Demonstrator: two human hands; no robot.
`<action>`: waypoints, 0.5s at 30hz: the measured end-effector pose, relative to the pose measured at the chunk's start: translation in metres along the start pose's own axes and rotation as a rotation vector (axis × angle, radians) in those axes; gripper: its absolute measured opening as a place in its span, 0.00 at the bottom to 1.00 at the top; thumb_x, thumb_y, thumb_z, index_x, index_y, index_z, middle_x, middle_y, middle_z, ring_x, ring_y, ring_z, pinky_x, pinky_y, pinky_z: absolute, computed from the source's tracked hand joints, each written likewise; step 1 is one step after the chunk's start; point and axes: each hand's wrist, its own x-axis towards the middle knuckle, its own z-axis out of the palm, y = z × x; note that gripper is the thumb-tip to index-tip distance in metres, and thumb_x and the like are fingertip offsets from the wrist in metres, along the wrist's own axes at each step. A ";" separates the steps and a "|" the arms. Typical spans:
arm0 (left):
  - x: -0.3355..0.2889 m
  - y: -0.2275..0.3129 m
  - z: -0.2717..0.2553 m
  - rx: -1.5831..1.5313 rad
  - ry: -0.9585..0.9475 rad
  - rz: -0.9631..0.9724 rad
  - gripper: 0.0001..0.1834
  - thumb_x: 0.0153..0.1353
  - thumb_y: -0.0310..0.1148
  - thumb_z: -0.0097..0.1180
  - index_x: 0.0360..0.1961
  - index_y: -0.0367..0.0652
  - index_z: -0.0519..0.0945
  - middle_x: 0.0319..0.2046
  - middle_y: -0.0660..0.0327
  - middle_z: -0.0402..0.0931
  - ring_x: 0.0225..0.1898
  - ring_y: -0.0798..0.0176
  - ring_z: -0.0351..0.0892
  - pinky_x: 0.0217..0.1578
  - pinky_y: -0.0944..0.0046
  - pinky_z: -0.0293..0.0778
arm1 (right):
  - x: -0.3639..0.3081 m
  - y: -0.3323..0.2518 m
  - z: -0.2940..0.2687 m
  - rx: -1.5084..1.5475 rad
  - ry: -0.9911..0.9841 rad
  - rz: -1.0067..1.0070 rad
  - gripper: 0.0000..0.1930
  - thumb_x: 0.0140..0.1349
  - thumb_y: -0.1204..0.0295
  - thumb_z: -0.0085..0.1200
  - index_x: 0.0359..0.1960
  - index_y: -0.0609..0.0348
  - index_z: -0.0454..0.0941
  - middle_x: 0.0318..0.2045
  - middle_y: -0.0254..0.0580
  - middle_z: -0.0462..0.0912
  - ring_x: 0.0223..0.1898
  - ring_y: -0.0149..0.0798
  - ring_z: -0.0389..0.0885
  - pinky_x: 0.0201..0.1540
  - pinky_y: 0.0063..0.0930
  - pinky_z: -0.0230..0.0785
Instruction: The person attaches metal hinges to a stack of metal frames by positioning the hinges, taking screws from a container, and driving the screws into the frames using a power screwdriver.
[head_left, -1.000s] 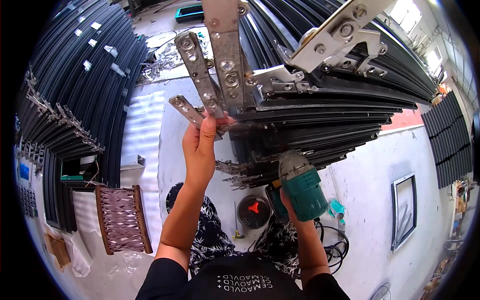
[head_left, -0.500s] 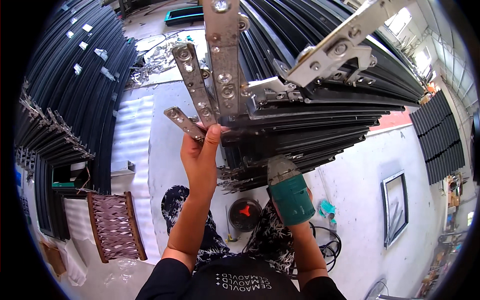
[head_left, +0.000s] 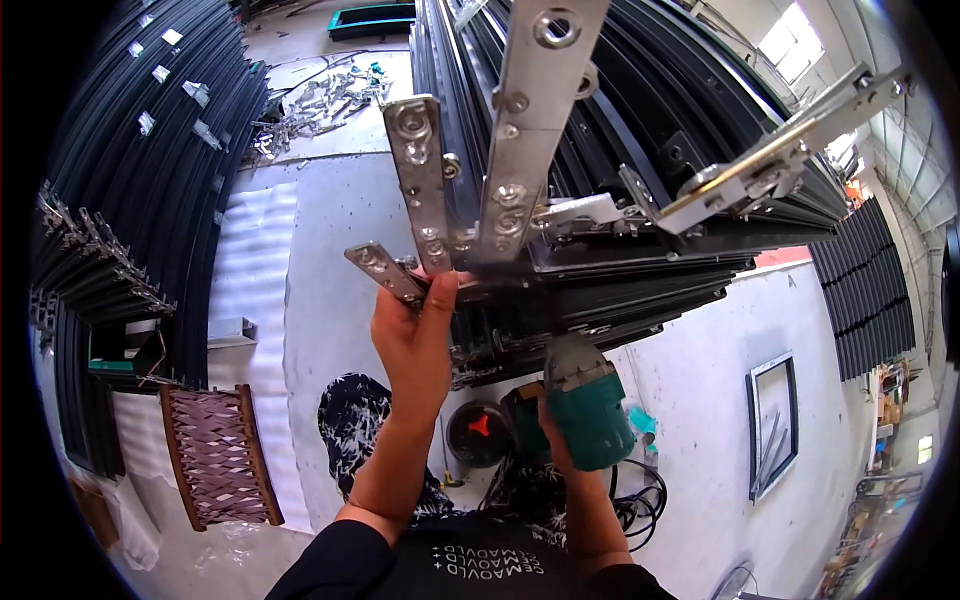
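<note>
My left hand (head_left: 415, 335) is closed, its thumb and fingers pinching the lower end of a flat metal window hinge (head_left: 418, 180) at the edge of the stacked black frame profiles (head_left: 600, 290). A shorter hinge arm (head_left: 382, 272) sticks out to the left beside my fingers. A broader riveted metal arm (head_left: 540, 120) rises just right of it. My right hand (head_left: 556, 440) grips a teal power drill (head_left: 592, 410), its grey nose pointing away toward the profiles. The drill's tip is blurred, so contact cannot be made out.
Another metal hinge arm (head_left: 780, 150) juts out at the upper right. A round dark container with a red piece (head_left: 478, 432) stands on the floor by my legs. Black cable (head_left: 645, 500) coils at right. A brown woven rack (head_left: 222, 455) and more stacked black profiles (head_left: 140, 200) are at left.
The view has shifted, so the metal arms sit farther right and lower. The drill has turned a little, and its dark base now shows left of my right hand. My left hand keeps its pinch.
</note>
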 end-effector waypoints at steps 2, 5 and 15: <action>0.000 -0.001 0.002 -0.019 0.006 -0.003 0.08 0.63 0.30 0.55 0.37 0.36 0.73 0.32 0.60 0.80 0.33 0.76 0.73 0.36 0.76 0.67 | -0.012 0.010 0.016 0.514 -0.005 0.342 0.22 0.59 0.67 0.55 0.55 0.57 0.72 0.54 0.47 0.73 0.57 0.48 0.69 0.60 0.39 0.60; 0.001 -0.004 0.003 -0.015 0.018 0.004 0.08 0.63 0.30 0.55 0.36 0.36 0.73 0.31 0.61 0.81 0.32 0.76 0.73 0.35 0.76 0.67 | -0.002 0.000 0.008 0.772 -0.045 0.581 0.23 0.59 0.65 0.55 0.56 0.57 0.71 0.54 0.46 0.73 0.58 0.47 0.69 0.60 0.39 0.59; -0.001 -0.003 0.006 -0.015 0.087 0.048 0.08 0.63 0.29 0.55 0.34 0.36 0.72 0.30 0.58 0.81 0.31 0.74 0.75 0.34 0.75 0.68 | -0.005 0.004 -0.011 -0.067 -0.192 0.055 0.19 0.59 0.66 0.56 0.52 0.56 0.74 0.50 0.44 0.76 0.53 0.48 0.73 0.55 0.38 0.64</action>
